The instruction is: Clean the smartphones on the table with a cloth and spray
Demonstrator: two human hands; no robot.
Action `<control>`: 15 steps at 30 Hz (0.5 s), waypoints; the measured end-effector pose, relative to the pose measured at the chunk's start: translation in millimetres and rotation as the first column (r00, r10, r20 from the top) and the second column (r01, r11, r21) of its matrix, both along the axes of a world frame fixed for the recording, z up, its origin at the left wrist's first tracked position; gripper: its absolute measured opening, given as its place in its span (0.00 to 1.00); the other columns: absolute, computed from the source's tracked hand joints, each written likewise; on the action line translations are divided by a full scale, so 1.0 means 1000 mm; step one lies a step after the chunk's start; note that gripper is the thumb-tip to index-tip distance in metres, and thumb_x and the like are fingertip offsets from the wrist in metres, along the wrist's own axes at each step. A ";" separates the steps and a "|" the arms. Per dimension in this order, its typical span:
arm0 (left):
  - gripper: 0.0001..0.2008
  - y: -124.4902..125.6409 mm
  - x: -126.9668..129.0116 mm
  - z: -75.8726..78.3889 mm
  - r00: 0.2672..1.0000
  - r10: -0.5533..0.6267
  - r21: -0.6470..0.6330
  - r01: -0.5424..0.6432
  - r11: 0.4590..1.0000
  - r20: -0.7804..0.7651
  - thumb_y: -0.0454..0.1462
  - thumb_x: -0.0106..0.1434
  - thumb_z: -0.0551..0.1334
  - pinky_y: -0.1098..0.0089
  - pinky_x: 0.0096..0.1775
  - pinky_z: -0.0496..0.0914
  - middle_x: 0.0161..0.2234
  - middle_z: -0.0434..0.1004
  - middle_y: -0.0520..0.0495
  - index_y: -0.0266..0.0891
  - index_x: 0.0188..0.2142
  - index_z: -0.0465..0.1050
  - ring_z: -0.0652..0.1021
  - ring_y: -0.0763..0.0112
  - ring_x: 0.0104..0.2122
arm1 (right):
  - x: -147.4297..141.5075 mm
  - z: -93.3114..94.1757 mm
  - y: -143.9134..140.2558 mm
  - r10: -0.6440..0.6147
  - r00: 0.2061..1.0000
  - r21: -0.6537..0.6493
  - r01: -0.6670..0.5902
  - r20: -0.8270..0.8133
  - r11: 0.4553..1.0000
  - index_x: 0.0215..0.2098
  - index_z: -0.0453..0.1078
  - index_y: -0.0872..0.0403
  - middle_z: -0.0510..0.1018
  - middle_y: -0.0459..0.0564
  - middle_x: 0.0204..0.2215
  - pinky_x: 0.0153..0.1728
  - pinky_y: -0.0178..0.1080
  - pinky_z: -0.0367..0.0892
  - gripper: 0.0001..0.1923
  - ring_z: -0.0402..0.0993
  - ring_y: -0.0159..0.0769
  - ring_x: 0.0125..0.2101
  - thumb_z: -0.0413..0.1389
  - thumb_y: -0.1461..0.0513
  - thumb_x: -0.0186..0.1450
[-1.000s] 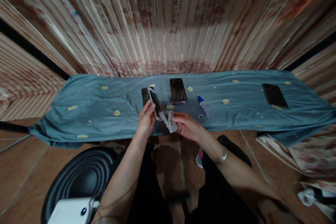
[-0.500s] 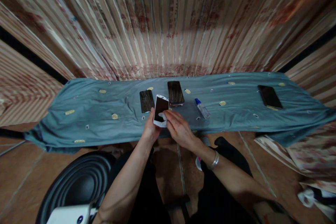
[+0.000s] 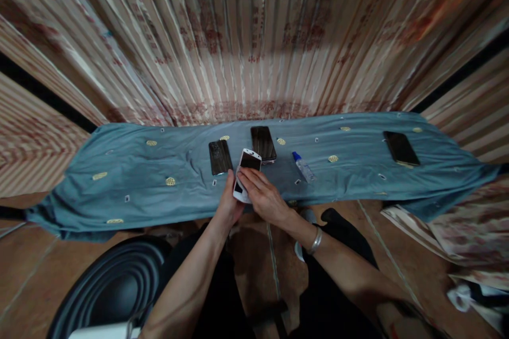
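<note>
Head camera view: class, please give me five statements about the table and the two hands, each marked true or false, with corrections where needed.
1. The left hand holds the white phone. True.
2. The bottle has a red cap. False: its cap is blue.
3. The right hand lies over part of the white phone. True.
4. The tablecloth is plain. False: it has small yellow patterns.
5. The right wrist wears a bracelet. True.

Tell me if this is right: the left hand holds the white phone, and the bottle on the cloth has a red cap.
Not red: the head view shows a blue cap on the bottle. The left hand does hold the white phone.
</note>
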State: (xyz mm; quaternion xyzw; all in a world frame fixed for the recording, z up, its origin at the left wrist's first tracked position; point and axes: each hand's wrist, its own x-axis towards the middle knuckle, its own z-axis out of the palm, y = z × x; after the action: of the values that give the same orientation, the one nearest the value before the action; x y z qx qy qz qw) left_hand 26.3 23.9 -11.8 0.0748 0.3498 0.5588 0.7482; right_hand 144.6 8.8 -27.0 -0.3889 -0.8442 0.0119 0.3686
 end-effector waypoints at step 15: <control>0.16 0.005 -0.002 -0.009 0.986 0.058 0.012 -0.057 0.998 -0.154 0.47 0.62 0.63 0.78 0.34 0.71 0.21 0.75 0.53 0.36 0.27 0.76 0.76 0.77 0.25 | -0.003 0.006 -0.009 0.087 0.995 0.070 -0.090 0.044 0.994 0.61 0.63 0.62 0.70 0.61 0.57 0.61 0.49 0.66 0.23 0.58 0.44 0.63 0.45 0.70 0.69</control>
State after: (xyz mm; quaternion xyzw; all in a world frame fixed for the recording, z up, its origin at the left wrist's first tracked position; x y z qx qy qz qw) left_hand 24.5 28.8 -20.5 0.1107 0.4063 0.5741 0.7022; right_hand 141.2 0.3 -20.8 -0.3379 -0.8678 -0.0100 0.3641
